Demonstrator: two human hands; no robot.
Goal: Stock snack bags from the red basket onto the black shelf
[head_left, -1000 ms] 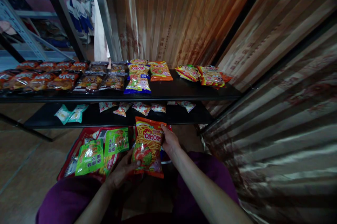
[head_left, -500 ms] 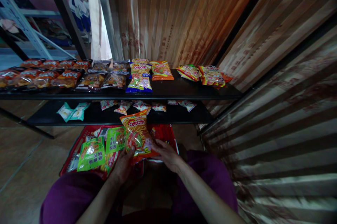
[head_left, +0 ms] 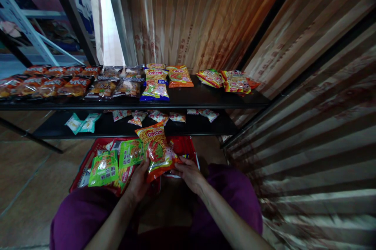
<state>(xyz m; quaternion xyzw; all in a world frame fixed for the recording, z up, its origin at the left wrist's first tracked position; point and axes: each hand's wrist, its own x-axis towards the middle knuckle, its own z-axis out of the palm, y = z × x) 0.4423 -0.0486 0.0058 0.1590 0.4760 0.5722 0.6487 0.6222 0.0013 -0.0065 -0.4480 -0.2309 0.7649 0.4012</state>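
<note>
Left hand (head_left: 140,180) and right hand (head_left: 188,172) clamp orange snack packet (head_left: 157,149) lettered "OHKOHK"; like-lettered packet (head_left: 155,73) at 12 o'clock on upper shelf (head_left: 205,96)

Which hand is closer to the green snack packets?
Left. The left hand is right beside the green packets, gripping the orange bag; the right hand grips that bag's far side.

Head view, downward, near shelves (head_left: 205,101)

Both hands grip an orange snack bag (head_left: 157,148) over a red basket (head_left: 88,160): the left hand (head_left: 139,181) at its lower left corner, the right hand (head_left: 188,171) at its lower right. Green packets (head_left: 104,168) fill the basket below a black shelf (head_left: 205,99).
</note>
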